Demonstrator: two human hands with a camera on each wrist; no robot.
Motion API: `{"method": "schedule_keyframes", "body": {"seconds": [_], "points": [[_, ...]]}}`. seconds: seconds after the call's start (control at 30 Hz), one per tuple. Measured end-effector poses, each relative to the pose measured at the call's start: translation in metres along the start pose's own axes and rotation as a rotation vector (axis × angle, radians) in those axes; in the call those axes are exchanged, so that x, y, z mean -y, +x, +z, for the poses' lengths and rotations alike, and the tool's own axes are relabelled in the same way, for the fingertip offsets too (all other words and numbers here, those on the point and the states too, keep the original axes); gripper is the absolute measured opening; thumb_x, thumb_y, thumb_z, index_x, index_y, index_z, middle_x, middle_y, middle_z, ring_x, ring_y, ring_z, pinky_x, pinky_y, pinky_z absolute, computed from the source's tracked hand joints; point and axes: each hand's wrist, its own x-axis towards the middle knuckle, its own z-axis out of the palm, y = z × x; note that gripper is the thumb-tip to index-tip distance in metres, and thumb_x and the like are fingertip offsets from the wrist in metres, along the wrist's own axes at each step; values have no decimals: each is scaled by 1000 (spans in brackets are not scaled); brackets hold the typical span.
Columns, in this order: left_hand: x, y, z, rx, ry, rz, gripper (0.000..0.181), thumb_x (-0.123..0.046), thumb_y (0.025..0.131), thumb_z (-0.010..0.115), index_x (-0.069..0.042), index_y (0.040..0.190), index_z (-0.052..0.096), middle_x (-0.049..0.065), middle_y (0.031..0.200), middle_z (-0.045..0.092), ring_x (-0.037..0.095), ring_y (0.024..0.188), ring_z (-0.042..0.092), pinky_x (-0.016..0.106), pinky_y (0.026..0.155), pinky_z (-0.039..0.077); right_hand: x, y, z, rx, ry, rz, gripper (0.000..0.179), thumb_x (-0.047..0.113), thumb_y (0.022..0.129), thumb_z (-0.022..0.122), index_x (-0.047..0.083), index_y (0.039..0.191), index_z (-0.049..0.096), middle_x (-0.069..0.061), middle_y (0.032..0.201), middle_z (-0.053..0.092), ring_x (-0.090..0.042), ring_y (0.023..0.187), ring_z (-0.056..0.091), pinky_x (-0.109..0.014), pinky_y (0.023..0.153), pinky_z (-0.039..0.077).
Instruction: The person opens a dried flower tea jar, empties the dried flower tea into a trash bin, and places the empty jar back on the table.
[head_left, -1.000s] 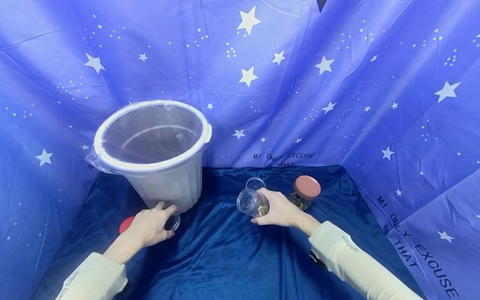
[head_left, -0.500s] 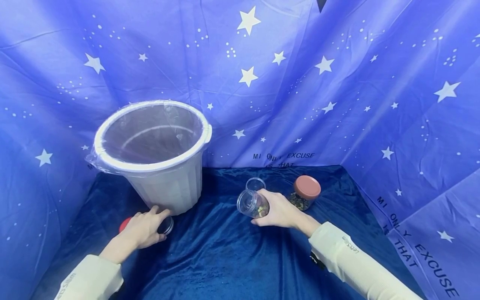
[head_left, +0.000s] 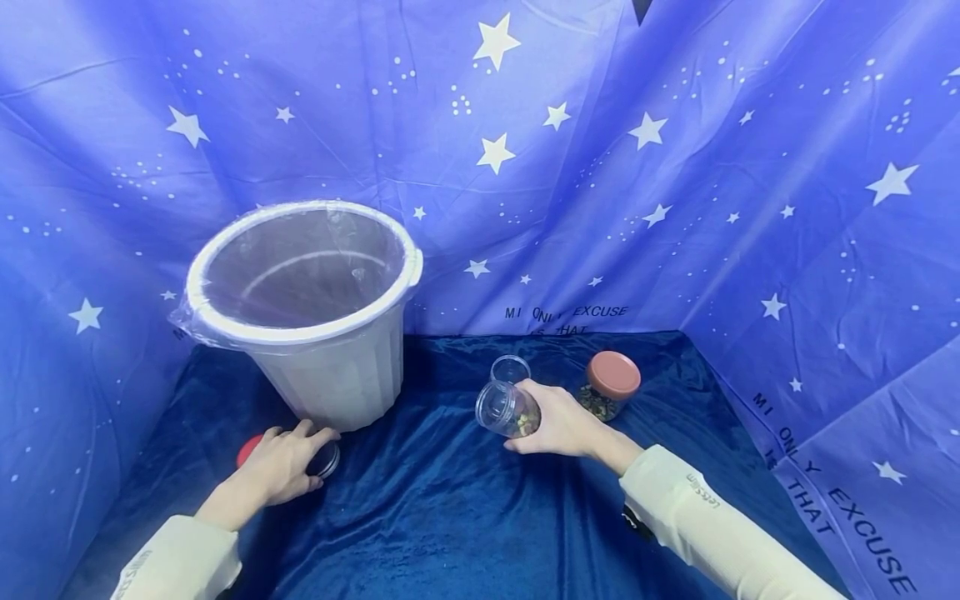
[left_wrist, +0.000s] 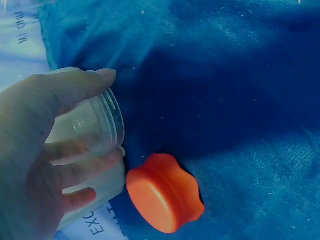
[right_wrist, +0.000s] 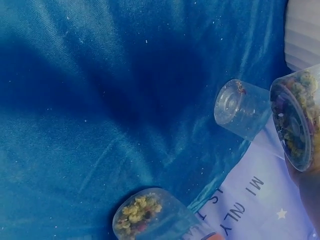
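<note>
My left hand (head_left: 279, 468) grips a clear plastic jar (head_left: 327, 460) low in front of the bin. In the left wrist view, that jar (left_wrist: 95, 122) looks empty, with thumb and fingers around it. Beside it is a red scalloped lid (left_wrist: 162, 192), next to a clear body partly hidden by the fingers. My right hand (head_left: 558, 421) holds a tilted clear jar (head_left: 497, 407). Dried flowers (right_wrist: 302, 112) show inside it in the right wrist view. Just behind stands another clear container (head_left: 510, 367), with only a small bit of residue visible in the right wrist view.
A large white bin (head_left: 345, 375) lined with a clear bag stands at the back left. Right of my right hand sits a jar with a pink lid (head_left: 613, 374) and dried flowers inside. Dark blue cloth (head_left: 442, 517) covers the surface; a starry curtain (head_left: 450, 200) encloses it.
My left hand has drawn the clear jar left and slightly toward me, away from the bin's base. The right hand and its jar have barely moved.
</note>
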Motion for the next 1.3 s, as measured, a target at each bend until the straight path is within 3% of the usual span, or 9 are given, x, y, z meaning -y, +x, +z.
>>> {"method": "schedule_keyframes", "body": {"seconds": [0.2, 0.67, 1.07, 1.3], "points": [[1, 0, 8, 1, 55, 22, 62, -25, 65, 86, -16, 120, 60, 12, 106, 61, 33, 79, 67, 58, 87, 48, 0, 0, 1, 6, 3, 4, 62, 44, 67, 85, 21, 119, 60, 9, 101, 69, -6, 88, 64, -25, 75, 53], [1, 0, 13, 0, 77, 30, 62, -23, 63, 87, -16, 119, 60, 12, 104, 60, 32, 80, 66, 57, 86, 48, 0, -2, -1, -10, -19, -1, 60, 43, 66, 86, 23, 115, 60, 9, 98, 69, -5, 86, 65, -25, 74, 53], [1, 1, 20, 57, 35, -2, 60, -24, 66, 85, -14, 120, 60, 18, 106, 60, 37, 90, 65, 56, 85, 49, 1, -2, -1, -11, -21, 3, 60, 44, 66, 86, 23, 115, 60, 9, 98, 69, -5, 86, 65, -26, 74, 53], [1, 2, 22, 60, 32, -14, 59, -23, 66, 85, -15, 119, 60, 17, 104, 59, 36, 88, 64, 54, 81, 50, 0, -3, 0, -2, -30, 16, 60, 45, 66, 86, 24, 115, 59, 9, 99, 69, -6, 87, 65, -25, 74, 53]]}}
